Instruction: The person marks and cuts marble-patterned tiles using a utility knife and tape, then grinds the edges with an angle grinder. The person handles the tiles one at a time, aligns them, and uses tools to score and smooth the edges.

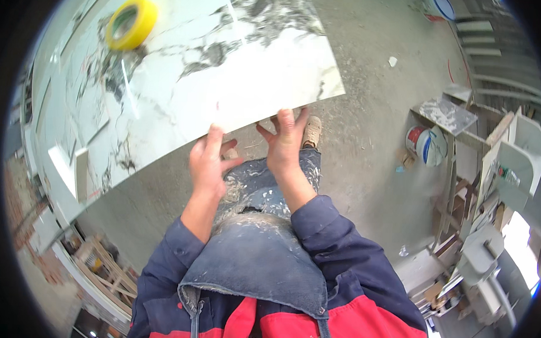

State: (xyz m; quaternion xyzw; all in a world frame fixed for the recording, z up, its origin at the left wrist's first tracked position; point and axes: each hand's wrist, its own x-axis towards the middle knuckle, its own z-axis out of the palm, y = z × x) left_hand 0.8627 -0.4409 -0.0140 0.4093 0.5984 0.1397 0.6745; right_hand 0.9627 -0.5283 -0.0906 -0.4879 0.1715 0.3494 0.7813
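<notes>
A white stone-look slab (183, 103) with dark grey veining spans the upper left of the head view, its near edge running in front of me. My left hand (207, 165) is at that edge, one fingertip reaching it and the other fingers spread to the right. Farther right along the same edge, my right hand (285, 144) has its fingers apart, the tips at or just below the rim. Neither hand visibly grips anything. On the slab lies a roll of yellow tape (145, 24). A small white angled piece (65, 172) stands near its left end.
To the right, a white bucket (432, 146) stands on the grey floor below a smeared board (445, 114) on a wooden stand. Another bucket (438, 8) is at the far right. Cut pale panels (518, 157) crowd the right side. Wooden scraps (103, 261) fill a container lower left.
</notes>
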